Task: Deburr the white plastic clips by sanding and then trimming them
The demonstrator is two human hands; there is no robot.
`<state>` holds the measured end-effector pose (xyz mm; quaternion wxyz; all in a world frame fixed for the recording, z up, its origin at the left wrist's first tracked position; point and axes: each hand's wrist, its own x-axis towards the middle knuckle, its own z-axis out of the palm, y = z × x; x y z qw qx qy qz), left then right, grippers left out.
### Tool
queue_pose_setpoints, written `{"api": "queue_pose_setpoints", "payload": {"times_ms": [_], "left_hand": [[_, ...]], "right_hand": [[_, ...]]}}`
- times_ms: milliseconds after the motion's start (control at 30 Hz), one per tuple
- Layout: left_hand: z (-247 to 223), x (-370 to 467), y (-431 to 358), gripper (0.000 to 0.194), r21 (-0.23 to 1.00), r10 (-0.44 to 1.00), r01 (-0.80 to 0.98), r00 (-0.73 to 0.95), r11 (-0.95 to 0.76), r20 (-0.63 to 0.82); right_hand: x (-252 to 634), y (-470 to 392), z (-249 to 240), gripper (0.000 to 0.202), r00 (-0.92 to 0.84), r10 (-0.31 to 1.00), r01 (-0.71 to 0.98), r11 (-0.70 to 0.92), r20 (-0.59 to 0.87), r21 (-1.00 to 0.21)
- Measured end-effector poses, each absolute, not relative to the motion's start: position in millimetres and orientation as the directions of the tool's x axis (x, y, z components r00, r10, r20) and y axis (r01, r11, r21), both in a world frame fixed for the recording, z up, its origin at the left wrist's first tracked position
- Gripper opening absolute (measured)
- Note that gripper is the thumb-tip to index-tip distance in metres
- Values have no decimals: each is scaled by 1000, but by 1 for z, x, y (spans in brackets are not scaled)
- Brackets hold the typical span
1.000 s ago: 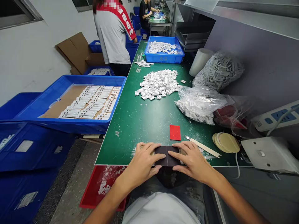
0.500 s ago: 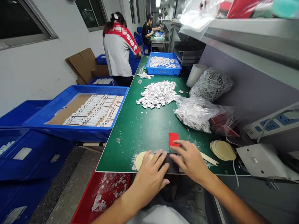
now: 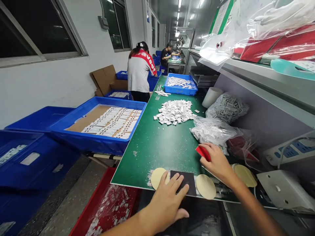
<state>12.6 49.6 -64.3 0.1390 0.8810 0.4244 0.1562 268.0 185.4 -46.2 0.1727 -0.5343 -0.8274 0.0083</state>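
Green tabletop [image 3: 152, 150], white-speckled | dark window [image 3: 64, 26] | right hand [image 3: 216, 162] pinches red piece [image 3: 203, 153] | left hand [image 3: 167, 200] splayed, empty, over dark sheet [image 3: 189, 178]

Landmark: pile of parts [image 3: 175, 112] on bench [image 3: 145, 154]. Behind pile: tray [image 3: 180, 91]. Right: two bags [image 3: 213, 129]; roll [image 3: 212, 97] right and behind. Left, beside bench: crate [image 3: 98, 142]. Before pile, near bench edge: sheet [image 3: 189, 179] between two discs [image 3: 206, 186].

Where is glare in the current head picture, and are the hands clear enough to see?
Head view: bright streaks on the clear plastic at upper right, and a soft sheen on the green table; head view: the left hand and the right hand with its red piece are readable, though fine detail is limited.
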Motion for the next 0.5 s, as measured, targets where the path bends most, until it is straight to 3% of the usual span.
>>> {"api": "queue_pose_setpoints", "payload": {"times_ms": [200, 500], "left_hand": [[-49, -41, 85, 35, 463, 906, 790, 270, -402, 325], [-57, -79, 66, 26, 613, 875, 773, -175, -162, 452]], "right_hand": [[325, 163, -63, 45, -326, 906, 896, 387, 269, -217], [316, 170, -77, 37, -240, 941, 936, 290, 240, -202]]}}
